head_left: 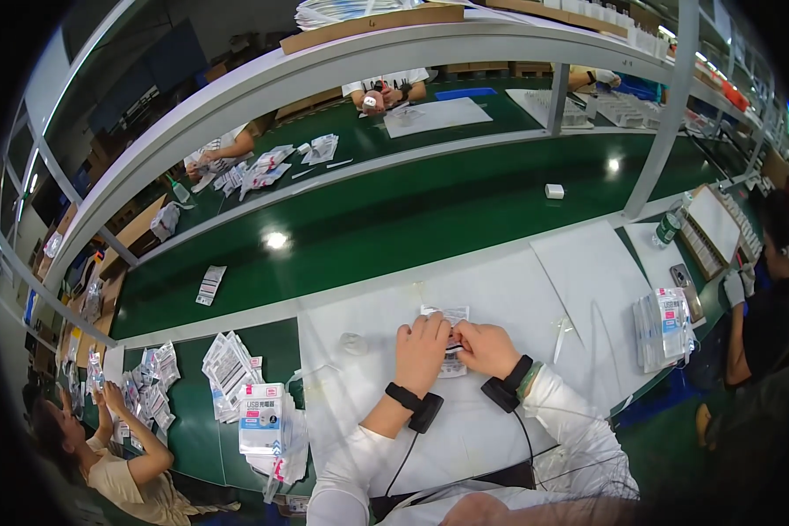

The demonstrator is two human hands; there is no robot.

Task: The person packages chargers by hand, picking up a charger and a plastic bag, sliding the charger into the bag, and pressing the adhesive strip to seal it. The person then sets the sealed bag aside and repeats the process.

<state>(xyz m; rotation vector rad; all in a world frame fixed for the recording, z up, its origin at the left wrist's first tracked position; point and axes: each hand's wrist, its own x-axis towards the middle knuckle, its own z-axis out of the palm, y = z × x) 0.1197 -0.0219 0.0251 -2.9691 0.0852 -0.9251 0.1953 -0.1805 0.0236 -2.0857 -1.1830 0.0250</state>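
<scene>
Holding one printed packet (453, 365): one left hand (420, 352), fingers curled over it; one right hand (490, 351), fingers pinched together.

A green-labelled bottle (667, 231) stands near a phone (687, 291) at right; a flat blue object (465, 93) lies on the far green surface (356, 145).

Sheet (508, 294) free ahead; left packets (261, 421), right packets (666, 326) obstructing

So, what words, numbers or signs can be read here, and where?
Print, not copied out, stands on:
Left stack of white-and-blue packages: heading readable, finer lines too small.
White-and-pink packages at right: mostly too small.
Clear bottle's green label: too small.
White packet, centre: partly covered, unreadable.
</scene>
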